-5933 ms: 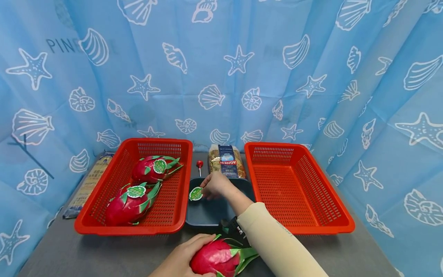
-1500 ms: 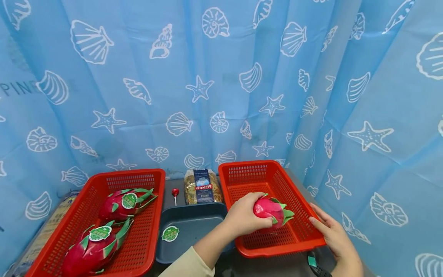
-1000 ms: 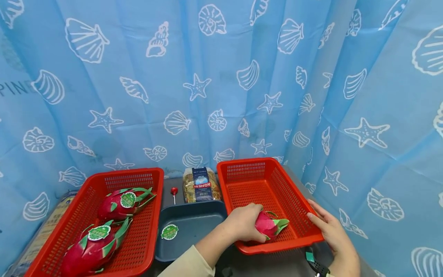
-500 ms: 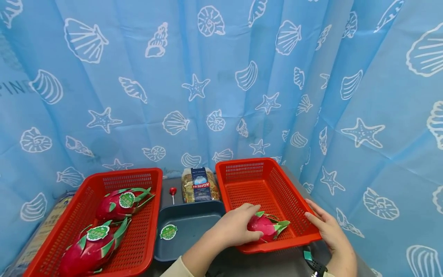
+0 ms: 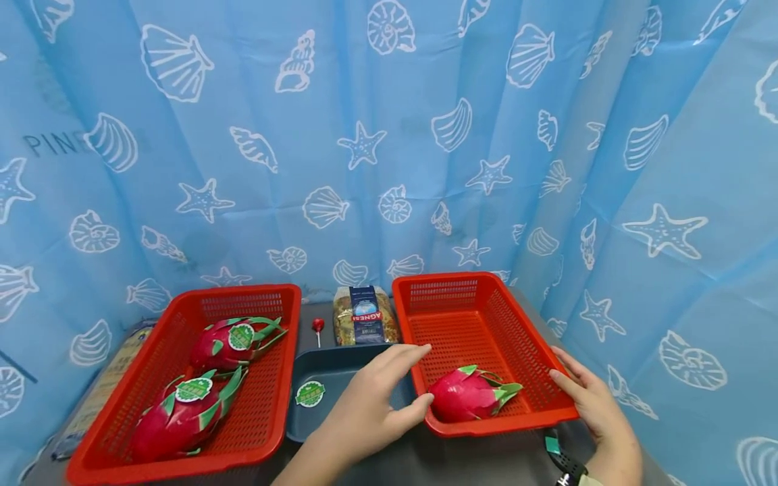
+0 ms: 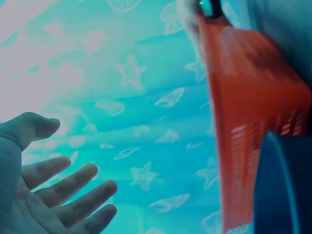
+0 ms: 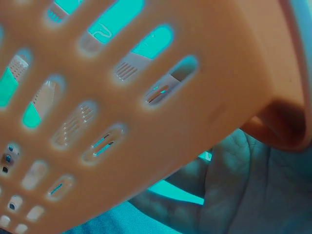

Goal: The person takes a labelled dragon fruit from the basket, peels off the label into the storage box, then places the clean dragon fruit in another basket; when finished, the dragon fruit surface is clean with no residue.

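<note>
My left hand (image 5: 367,405) is open beside the right red basket, thumb and fingers spread, holding nothing. In the left wrist view that hand (image 6: 63,190) shows its bare palm. Just right of the fingertips, a pink dragon fruit (image 5: 464,396) with green leaf tips lies in the front left part of the right red basket (image 5: 537,337). My right hand (image 5: 598,405) grips this basket by its right rim near the front corner. Up close in the right wrist view, the slotted basket wall (image 7: 214,97) hides part of the right hand (image 7: 243,190).
Two labelled dragon fruits (image 5: 182,418) lie in the left red basket (image 5: 273,398). Between the baskets sits a dark blue tray (image 5: 331,368) with a green sticker (image 5: 310,393). Behind it are a lollipop (image 5: 318,325) and a pasta bag (image 5: 365,317). A long packet (image 5: 103,391) lies far left.
My left hand has carried the dragon fruit into the right basket, let go and drawn back leftward. The right hand has moved from over the tray to the right basket's rim.
</note>
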`<control>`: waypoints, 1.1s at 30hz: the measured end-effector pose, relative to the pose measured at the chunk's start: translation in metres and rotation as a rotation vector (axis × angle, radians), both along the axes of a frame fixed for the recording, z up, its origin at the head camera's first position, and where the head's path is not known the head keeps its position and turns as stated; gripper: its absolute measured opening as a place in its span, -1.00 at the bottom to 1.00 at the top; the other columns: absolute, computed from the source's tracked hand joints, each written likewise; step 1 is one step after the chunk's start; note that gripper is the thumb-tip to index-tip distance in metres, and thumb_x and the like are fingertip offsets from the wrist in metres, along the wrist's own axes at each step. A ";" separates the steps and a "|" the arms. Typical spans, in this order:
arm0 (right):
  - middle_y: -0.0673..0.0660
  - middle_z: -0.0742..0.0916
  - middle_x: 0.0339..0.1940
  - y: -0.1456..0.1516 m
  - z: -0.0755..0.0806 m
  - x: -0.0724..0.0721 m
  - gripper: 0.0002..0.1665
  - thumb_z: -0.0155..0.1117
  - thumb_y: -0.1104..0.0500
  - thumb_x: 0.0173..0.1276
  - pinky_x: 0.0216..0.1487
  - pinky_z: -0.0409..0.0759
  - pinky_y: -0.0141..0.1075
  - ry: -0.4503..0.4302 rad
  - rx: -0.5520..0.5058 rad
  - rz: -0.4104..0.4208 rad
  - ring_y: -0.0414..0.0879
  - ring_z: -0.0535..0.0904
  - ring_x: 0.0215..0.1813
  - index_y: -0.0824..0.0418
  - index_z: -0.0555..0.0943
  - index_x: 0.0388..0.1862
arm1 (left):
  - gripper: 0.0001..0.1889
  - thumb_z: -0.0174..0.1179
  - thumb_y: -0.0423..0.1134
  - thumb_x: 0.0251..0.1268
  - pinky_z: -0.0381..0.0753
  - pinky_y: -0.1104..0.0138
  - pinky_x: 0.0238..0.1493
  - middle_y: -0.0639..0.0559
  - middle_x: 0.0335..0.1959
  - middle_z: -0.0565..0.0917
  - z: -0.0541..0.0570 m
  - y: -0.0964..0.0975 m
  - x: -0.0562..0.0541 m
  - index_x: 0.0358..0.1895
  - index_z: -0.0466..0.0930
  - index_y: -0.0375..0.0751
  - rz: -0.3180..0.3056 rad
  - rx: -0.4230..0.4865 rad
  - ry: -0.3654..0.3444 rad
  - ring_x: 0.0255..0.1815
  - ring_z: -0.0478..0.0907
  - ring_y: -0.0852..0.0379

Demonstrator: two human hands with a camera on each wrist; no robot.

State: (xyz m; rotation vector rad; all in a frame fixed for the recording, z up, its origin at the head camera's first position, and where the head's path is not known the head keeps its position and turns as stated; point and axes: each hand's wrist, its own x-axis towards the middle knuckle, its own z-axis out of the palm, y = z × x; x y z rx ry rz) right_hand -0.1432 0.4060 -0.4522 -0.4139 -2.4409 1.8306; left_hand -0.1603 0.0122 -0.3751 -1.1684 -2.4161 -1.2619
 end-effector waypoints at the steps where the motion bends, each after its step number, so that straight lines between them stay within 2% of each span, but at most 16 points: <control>1: 0.55 0.33 0.48 0.000 0.000 -0.001 -0.17 0.09 0.03 0.65 -0.13 0.75 -0.18 -0.001 0.004 0.003 -0.11 0.77 -0.13 0.27 -0.01 0.68 | -0.36 0.41 -0.14 0.33 0.67 0.22 0.10 0.16 0.29 0.56 0.003 -0.006 0.003 0.46 0.46 0.08 0.007 0.015 -0.002 0.27 0.51 0.19; 6: 0.56 0.36 0.46 0.000 0.001 -0.001 -0.16 0.09 0.03 0.65 -0.15 0.76 -0.17 -0.014 0.008 0.006 -0.09 0.78 -0.15 0.26 -0.03 0.69 | -0.34 0.43 -0.15 0.33 0.66 0.12 0.13 0.28 0.33 0.52 0.018 -0.042 0.020 0.47 0.42 0.22 0.064 0.084 -0.010 0.30 0.49 0.23; 9: 0.56 0.36 0.46 0.001 0.002 -0.002 -0.15 0.09 0.02 0.65 -0.15 0.76 -0.15 -0.019 0.004 0.006 -0.07 0.78 -0.15 0.26 -0.04 0.69 | -0.30 0.47 -0.23 0.26 0.68 0.12 0.09 0.25 0.33 0.53 0.026 -0.066 0.026 0.46 0.43 0.19 0.132 0.119 0.072 0.29 0.50 0.20; 13: 0.56 0.37 0.46 0.002 0.002 -0.002 -0.15 0.08 0.01 0.65 -0.14 0.76 -0.16 -0.023 0.009 0.007 -0.08 0.78 -0.15 0.26 -0.05 0.69 | -0.21 0.54 -0.31 0.12 0.73 0.16 -0.03 0.20 0.29 0.58 0.033 -0.095 0.030 0.46 0.46 0.12 0.290 0.144 0.202 0.23 0.55 0.18; 15: 0.56 0.40 0.43 0.002 0.001 -0.002 -0.15 0.08 0.02 0.66 -0.14 0.76 -0.15 -0.022 0.010 0.010 -0.08 0.78 -0.15 0.27 -0.05 0.69 | -0.19 0.56 -0.33 0.08 0.73 0.22 -0.05 0.18 0.27 0.60 0.035 -0.109 0.031 0.45 0.47 0.11 0.374 0.155 0.227 0.19 0.56 0.19; 18: 0.55 0.45 0.40 0.002 0.000 -0.002 -0.16 0.08 0.04 0.66 -0.14 0.76 -0.14 -0.020 0.007 0.015 -0.07 0.78 -0.15 0.28 -0.05 0.68 | -0.21 0.55 -0.38 0.06 0.65 0.45 -0.02 0.16 0.23 0.63 0.034 -0.129 0.030 0.43 0.50 0.08 0.485 0.173 0.223 0.13 0.58 0.22; 21: 0.54 0.41 0.44 0.001 0.000 -0.003 -0.14 0.08 0.01 0.66 -0.11 0.75 -0.16 -0.032 0.005 0.028 -0.12 0.76 -0.13 0.25 -0.06 0.69 | -0.23 0.52 -0.42 0.09 0.49 0.65 0.04 0.13 0.19 0.65 0.032 -0.149 0.026 0.42 0.52 0.08 0.564 0.191 0.203 0.11 0.55 0.29; 27: 0.48 0.44 0.44 0.002 0.000 -0.001 -0.13 0.10 -0.03 0.64 -0.10 0.75 -0.16 -0.047 0.000 0.020 -0.16 0.75 -0.11 0.22 -0.05 0.69 | -0.26 0.48 -0.45 0.15 0.40 0.70 0.10 0.09 0.17 0.65 0.028 -0.184 0.016 0.42 0.52 0.10 0.666 0.227 0.211 0.13 0.52 0.34; 33: 0.52 0.32 0.51 0.003 0.001 -0.001 -0.11 0.09 -0.07 0.64 -0.08 0.74 -0.18 -0.067 0.015 0.035 -0.21 0.73 -0.08 0.18 -0.08 0.70 | -0.32 0.45 -0.44 0.20 0.37 0.71 0.10 0.02 0.15 0.68 0.023 -0.217 0.009 0.40 0.56 0.11 0.788 0.239 0.200 0.10 0.48 0.43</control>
